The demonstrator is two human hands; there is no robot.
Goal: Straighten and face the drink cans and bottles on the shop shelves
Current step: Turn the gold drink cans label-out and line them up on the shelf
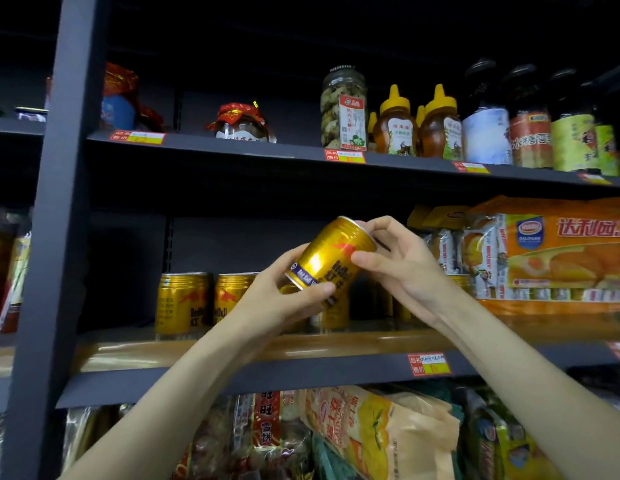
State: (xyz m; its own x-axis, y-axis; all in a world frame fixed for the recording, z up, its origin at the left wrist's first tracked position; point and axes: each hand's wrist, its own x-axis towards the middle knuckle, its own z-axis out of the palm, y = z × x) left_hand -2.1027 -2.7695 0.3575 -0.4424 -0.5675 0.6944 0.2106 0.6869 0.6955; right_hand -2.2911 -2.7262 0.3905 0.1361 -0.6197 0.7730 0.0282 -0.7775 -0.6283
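Both your left hand (280,289) and right hand (402,261) gripped the tilted gold can (327,261); rigid, likely slick and weighty, best held round its body.

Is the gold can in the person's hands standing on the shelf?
No, both hands hold the gold can tilted, above the shelf.

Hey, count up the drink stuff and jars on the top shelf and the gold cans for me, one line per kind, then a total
Gold cans clearly visible: 3, one held tilted by the left hand and right hand, two upright on the shelf; more behind the hands cannot be counted
Honey squeeze bottles with yellow caps, front row: 2
Tall clear jar: 1
Total: 6
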